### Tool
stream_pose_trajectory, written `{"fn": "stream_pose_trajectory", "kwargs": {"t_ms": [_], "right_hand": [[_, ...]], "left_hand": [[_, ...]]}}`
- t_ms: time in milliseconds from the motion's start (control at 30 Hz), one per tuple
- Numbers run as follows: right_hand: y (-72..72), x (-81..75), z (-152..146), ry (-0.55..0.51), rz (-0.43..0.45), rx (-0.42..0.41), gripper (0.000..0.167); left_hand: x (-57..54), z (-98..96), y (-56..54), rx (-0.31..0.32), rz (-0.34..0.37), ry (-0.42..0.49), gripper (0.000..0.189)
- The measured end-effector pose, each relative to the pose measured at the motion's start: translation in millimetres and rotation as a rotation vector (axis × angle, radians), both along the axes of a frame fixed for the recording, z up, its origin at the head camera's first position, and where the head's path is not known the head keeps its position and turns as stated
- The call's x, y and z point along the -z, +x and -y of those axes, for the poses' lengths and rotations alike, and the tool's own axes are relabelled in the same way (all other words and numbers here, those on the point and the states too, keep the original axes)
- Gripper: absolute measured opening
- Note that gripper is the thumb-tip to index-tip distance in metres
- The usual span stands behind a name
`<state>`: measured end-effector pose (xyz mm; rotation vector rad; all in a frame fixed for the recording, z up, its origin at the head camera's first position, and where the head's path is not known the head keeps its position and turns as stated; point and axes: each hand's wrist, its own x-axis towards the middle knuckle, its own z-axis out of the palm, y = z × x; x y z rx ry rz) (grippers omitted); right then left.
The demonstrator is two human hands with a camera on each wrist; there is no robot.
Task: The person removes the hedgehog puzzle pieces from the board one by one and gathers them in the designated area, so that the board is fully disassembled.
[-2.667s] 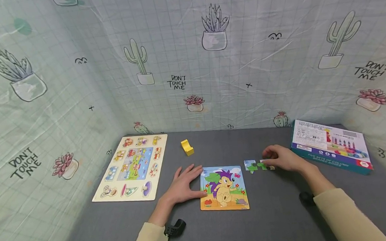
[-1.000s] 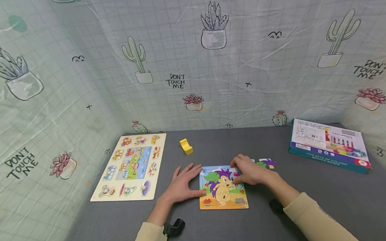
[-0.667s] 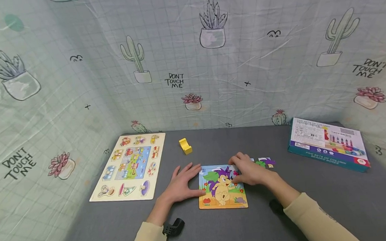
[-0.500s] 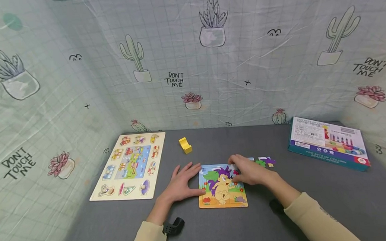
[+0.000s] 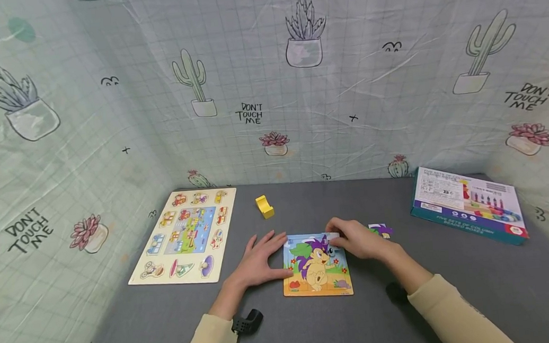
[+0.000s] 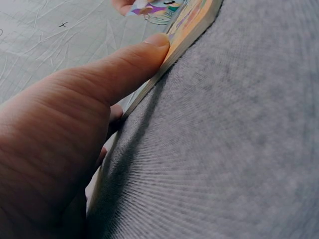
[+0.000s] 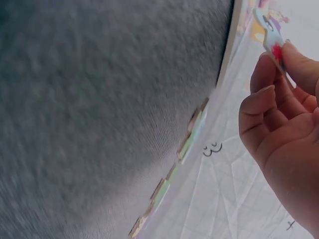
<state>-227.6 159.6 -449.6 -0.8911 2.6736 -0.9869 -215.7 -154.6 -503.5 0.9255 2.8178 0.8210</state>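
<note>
A square hedgehog jigsaw puzzle [image 5: 316, 275] lies flat on the grey table. At its left edge is my left hand [image 5: 257, 265], fingers spread and straight, with the thumb [image 6: 134, 62] resting on the puzzle's rim. Over the upper right corner, my right hand [image 5: 358, 238] pinches a puzzle piece [image 7: 275, 45] between thumb and fingertips. The piece is tilted up, pale blue with a red flower and part of an eye. Loose puzzle pieces [image 5: 381, 231] lie on the table behind the right hand, partly hidden by it; the right wrist view shows several pieces [image 7: 160, 195] in a row.
A cream picture board [image 5: 182, 239] lies at the left. A small yellow block [image 5: 265, 207] sits behind the puzzle. At the back right lies a flat bead-set box [image 5: 468, 206]. A patterned cloth [image 5: 317, 99] hangs around the table's back and sides.
My right hand has moved from the loose pieces to the puzzle's upper right corner, then slightly back and up, tilting a piece out. The left hand stays at the left edge.
</note>
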Motion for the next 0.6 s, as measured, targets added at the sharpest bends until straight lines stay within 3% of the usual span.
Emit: {"fn": "stream_pose_trajectory", "kwargs": {"t_ms": [200, 600], "right_hand": [[-1.1, -4.8, -12, -0.036, 0.002, 0.002, 0.012], [-3.6, -16.5, -61, -0.03, 0.001, 0.088, 0.016]], "left_hand": [[0.4, 1.4, 1.7, -0.001, 0.007, -0.01, 0.088], [-2.2, 0.1, 1.2, -0.004, 0.013, -0.008, 0.088]]}}
